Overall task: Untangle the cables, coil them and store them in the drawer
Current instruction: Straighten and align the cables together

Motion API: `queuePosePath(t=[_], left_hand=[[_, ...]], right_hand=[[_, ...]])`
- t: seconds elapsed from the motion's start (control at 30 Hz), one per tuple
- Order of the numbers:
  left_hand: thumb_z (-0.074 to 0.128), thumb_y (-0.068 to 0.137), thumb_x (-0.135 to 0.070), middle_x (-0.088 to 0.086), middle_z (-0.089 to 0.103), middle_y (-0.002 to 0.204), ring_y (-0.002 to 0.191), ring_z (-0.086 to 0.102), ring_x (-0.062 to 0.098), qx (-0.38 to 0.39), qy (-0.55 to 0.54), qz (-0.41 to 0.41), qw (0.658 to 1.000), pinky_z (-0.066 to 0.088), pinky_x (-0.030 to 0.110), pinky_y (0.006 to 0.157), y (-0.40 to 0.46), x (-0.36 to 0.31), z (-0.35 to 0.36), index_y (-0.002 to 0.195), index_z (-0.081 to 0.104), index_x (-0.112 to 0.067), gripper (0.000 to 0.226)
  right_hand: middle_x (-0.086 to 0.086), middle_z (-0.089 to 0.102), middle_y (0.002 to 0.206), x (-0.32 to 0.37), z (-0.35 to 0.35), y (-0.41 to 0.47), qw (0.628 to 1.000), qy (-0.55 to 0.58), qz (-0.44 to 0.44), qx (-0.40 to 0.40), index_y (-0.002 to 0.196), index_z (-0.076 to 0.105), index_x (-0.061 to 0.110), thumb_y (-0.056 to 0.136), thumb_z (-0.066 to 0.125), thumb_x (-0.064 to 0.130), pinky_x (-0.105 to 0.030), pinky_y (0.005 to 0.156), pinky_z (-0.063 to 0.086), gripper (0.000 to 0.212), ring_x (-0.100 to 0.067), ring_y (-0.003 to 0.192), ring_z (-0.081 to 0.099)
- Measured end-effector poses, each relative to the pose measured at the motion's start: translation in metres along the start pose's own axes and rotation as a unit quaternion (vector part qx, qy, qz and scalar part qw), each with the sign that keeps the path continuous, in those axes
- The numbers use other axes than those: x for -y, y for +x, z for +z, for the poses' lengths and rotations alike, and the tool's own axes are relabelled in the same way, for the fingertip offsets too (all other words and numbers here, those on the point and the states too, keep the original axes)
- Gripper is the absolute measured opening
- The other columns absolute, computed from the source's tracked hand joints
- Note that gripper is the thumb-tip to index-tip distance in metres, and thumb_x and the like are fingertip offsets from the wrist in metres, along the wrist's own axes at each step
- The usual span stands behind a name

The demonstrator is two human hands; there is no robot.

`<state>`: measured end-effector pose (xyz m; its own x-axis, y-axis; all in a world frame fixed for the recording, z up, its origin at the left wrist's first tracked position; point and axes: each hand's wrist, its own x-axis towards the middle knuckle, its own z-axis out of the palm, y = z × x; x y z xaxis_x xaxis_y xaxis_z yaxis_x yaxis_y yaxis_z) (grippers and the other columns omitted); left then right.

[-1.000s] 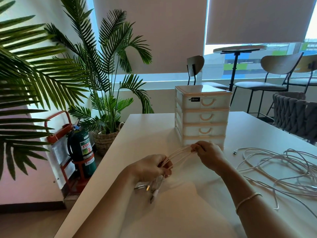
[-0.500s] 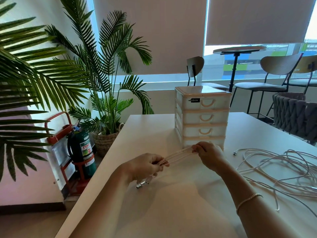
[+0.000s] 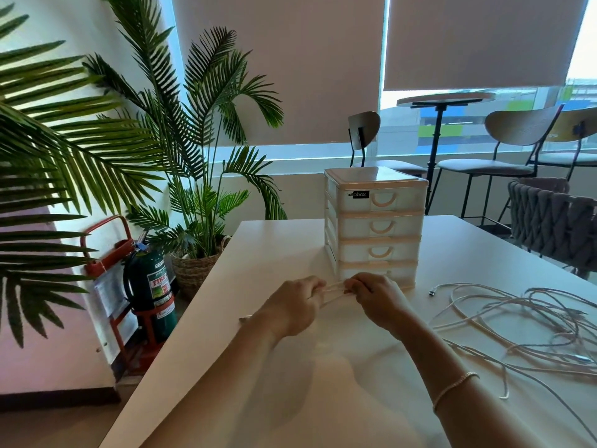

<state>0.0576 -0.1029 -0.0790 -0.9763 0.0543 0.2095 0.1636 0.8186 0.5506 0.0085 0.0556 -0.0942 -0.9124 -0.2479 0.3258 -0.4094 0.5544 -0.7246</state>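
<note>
We gripped the folded cable (image 3: 332, 291) with our left hand (image 3: 290, 307) and right hand (image 3: 376, 300), its strands running left to right above the table (image 3: 274, 240), just before the drawer unit (image 3: 374, 221); tangled cables (image 3: 517, 321) lay rightward.

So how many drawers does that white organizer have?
4, stacked in the drawer unit: top drawer, second drawer, third drawer, and bottom drawer, partly hidden behind the hands. All look closed.

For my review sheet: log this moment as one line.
stage: coiling | left hand + right hand: grip folded cable | loose cables: on table | drawer unit: shut
</note>
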Motion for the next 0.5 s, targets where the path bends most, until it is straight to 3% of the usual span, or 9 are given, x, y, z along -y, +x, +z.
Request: queuePosePath(t=[0.13,0.2,0.3,0.4,0.5], left_hand=[[0.035,0.099,-0.031,0.014,0.065,0.103,0.095,0.064,0.029,0.04,-0.048,-0.055,0.997,0.047,0.029,0.077,0.008,-0.008,0.015,0.112,0.058,-0.011,0.033],[0.033,0.1,-0.035,0.018,0.064,0.104,0.096,0.062,0.034,0.056,-0.044,-0.06,0.996,0.047,0.031,0.076,0.006,-0.008,0.018,0.111,0.058,-0.009,0.038],[0.031,0.1,-0.037,0.009,0.061,0.098,0.086,0.057,0.025,0.058,-0.021,-0.045,0.997,0.04,0.026,0.072,0.004,-0.007,0.017,0.098,0.06,-0.014,0.037],[0.031,0.099,-0.039,0.002,0.058,0.088,0.083,0.053,0.023,0.053,0.018,-0.033,0.998,0.04,0.03,0.074,0.003,0.001,0.014,0.082,0.052,-0.021,0.032],[0.031,0.099,-0.04,0.008,0.064,0.101,0.095,0.057,0.029,0.063,0.08,-0.023,0.995,0.043,0.035,0.081,0.0,0.012,0.015,0.09,0.056,-0.02,0.033]], right_hand=[[0.016,0.05,0.064,0.003,0.004,-0.005,1.0,-0.015,-0.024,0.012,0.093,0.069,0.009,0.096,0.045,0.018,-0.018,0.058,0.036,0.026,-0.006,0.064,0.047],[0.015,0.05,0.065,0.001,0.005,-0.004,0.999,-0.022,-0.024,0.017,0.094,0.069,0.008,0.096,0.044,0.018,-0.02,0.059,0.037,0.026,-0.008,0.066,0.047],[0.013,0.053,0.067,0.001,0.007,-0.004,0.999,0.003,-0.013,0.045,0.088,0.068,0.016,0.096,0.045,0.018,-0.024,0.065,0.037,0.024,-0.008,0.066,0.047],[0.009,0.051,0.059,0.003,0.004,-0.007,0.988,0.096,0.029,0.12,0.072,0.06,0.024,0.095,0.049,0.022,-0.017,0.049,0.033,0.026,-0.005,0.051,0.042],[0.006,0.049,0.056,-0.001,-0.008,-0.013,0.968,0.075,0.049,0.233,0.075,0.059,0.021,0.093,0.054,0.03,-0.017,0.041,0.028,0.02,-0.007,0.047,0.036]])
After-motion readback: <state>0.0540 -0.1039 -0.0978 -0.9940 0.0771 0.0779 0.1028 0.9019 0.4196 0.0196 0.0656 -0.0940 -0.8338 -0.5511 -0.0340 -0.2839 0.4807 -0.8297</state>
